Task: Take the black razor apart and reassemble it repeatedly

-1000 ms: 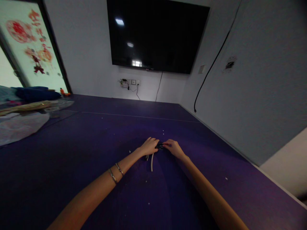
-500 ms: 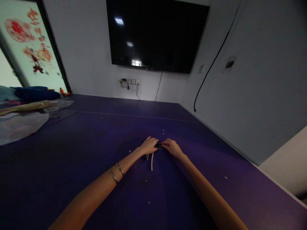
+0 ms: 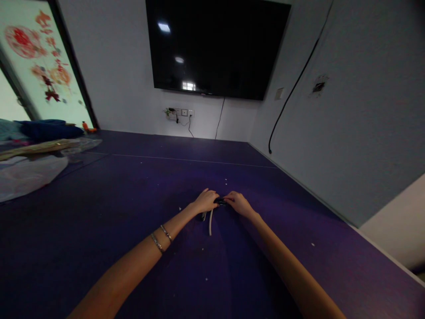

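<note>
A small dark object [image 3: 220, 201] lies between my two hands low over the purple surface [image 3: 159, 274]; its kind is too small to make out. My left hand [image 3: 206, 201] is curled over its left end, palm down. The fingertips of my right hand [image 3: 237, 202] pinch its right end. From under my left hand a pale, cord-like strip [image 3: 210, 223] hangs toward me. Beside it shows a shorter piece, dark and pale [image 3: 203, 216], partly hidden by the hand.
White bits [image 3: 313, 244] are scattered on the surface. At the far left lie a clear plastic bag [image 3: 33, 175] and dark blue cloth [image 3: 49, 129]. A television [image 3: 219, 48] hangs on the wall ahead; a black cable [image 3: 292, 91] dangles at the right wall.
Almost nothing differs. Both hands keep their places on the dark object, and the camera view has shifted very slightly.
</note>
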{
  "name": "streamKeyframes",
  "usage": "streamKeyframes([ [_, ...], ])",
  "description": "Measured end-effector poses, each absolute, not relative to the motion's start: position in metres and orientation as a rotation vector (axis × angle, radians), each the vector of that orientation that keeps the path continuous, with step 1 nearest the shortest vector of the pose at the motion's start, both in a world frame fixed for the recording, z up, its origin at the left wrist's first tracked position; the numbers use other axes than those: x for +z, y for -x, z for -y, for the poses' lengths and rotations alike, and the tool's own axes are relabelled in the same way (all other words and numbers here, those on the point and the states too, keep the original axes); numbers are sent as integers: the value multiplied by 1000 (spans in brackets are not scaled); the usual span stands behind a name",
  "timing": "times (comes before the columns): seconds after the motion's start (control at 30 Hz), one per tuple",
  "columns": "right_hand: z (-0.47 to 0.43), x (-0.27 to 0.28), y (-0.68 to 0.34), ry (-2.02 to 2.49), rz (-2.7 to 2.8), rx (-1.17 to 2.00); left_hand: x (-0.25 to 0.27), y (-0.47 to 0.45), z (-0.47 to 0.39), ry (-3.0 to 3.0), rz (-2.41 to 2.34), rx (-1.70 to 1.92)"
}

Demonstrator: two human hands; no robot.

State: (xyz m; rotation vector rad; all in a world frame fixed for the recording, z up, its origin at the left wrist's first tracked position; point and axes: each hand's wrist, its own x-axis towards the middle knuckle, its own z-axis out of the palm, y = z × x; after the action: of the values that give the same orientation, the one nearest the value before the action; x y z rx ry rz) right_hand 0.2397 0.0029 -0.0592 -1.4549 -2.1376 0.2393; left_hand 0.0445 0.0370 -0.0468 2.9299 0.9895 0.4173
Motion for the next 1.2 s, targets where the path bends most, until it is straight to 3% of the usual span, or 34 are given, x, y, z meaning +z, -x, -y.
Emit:
streamKeyframes([
  [0.87, 0, -57, -238, 1462, 2179, 231, -36, -49, -34, -2949, -1002, 294],
  [1.1, 4, -55, -241, 1415, 2094, 237, -24, -46, -24, -2933, -1043, 452],
  [1.2, 11, -50, -247, 1393, 2041, 230, -14, -33, -17, -2822, -1292, 581],
])
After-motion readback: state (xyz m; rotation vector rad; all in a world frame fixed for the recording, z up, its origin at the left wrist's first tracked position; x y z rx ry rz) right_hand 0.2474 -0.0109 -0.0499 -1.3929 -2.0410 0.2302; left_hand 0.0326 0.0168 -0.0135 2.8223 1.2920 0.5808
